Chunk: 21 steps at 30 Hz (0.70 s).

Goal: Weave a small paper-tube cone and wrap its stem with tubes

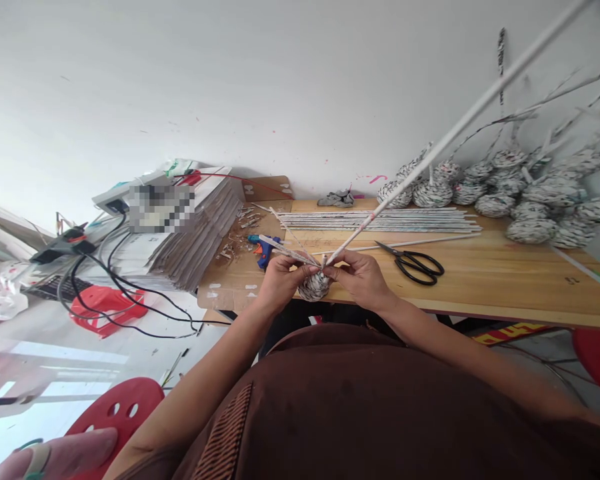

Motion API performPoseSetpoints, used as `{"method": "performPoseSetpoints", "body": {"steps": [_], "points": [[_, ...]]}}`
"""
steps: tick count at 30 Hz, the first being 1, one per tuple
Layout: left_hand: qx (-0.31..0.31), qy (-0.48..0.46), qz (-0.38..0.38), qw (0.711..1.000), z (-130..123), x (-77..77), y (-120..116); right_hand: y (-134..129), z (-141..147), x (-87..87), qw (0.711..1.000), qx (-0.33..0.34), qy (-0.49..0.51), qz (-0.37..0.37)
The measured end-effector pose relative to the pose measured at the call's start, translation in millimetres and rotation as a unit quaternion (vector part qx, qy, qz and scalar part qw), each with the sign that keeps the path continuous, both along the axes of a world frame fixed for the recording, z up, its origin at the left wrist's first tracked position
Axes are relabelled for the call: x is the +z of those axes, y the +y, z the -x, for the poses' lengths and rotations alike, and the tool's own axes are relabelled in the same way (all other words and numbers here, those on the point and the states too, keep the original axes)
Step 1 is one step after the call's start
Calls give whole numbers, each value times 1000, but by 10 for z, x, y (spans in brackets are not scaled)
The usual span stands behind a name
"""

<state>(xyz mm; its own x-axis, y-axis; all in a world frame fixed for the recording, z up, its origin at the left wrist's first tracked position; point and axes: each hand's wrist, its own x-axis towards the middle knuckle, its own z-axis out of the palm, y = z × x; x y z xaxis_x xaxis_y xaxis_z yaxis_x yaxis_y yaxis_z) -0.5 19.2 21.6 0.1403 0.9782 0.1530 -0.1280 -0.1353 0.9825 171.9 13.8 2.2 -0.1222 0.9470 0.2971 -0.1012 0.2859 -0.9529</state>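
Note:
At the table's front edge, both my hands meet over a small round ball woven from rolled newspaper (314, 287). My left hand (284, 279) is closed, its thumb and fingers pinching the paper strands at the ball's top. Pressed close beside it, my right hand (361, 277) pinches the base of a long white paper tube (425, 163), which slants far up to the right. Shorter paper strands (287, 250) stick out up and left from the ball. The fingertips partly hide where the strands join.
Black-handled scissors (416, 267) lie right of my hands, and a blue glue gun (264, 251) lies left. Behind are rows of paper tubes (380, 219). Several woven balls (533, 193) crowd the back right. Stacked paper (190, 233) and black cables (130, 320) are at left.

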Motion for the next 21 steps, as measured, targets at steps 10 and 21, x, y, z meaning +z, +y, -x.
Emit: {"method": "performPoseSetpoints", "body": {"steps": [10, 21], "points": [[0, -80, 106, 991, -72, -63, 43, 34, -7, 27, 999, -1, 7, 42], [64, 7, 35, 997, -195, 64, -116, 48, -7, 77, 998, -55, -40, 18]]}}
